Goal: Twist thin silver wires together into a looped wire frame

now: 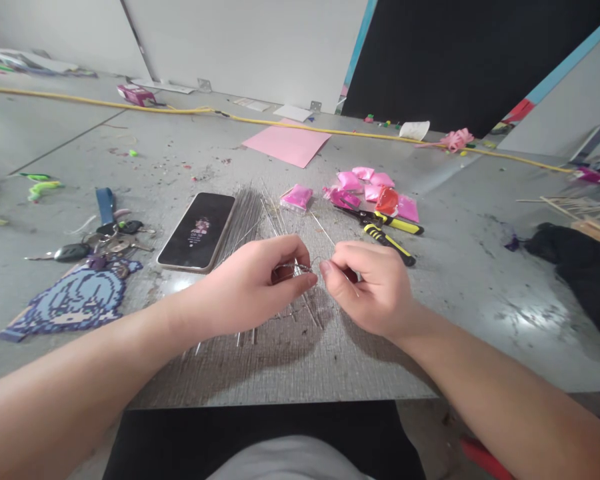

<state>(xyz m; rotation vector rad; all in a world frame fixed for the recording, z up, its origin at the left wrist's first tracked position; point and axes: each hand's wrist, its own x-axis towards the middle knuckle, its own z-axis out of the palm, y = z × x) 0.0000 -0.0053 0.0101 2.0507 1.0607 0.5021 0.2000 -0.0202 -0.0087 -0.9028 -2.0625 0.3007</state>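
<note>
My left hand (270, 273) is closed on a small twisted bundle of silvery wire (298, 268), the strands showing between thumb and index finger. Close beside it, my right hand (367, 283) pinches a single thin wire (324, 229) that sticks up and away past the fingers. The two hands are a short gap apart over the table mat. Beneath and behind my left hand lies a pile of straight wires (245, 217). Beyond my right hand rest pliers (393, 233) with yellow and black handles. My palms hide part of the wire.
A phone (197, 231) lies left of the wires, with keys (113, 243) and a blue pixel-pattern piece (77, 297) farther left. Pink packets (350, 181) and pink paper (287, 143) lie beyond. A yellow cord (275, 125) crosses the back; black cloth (575, 260) is at right.
</note>
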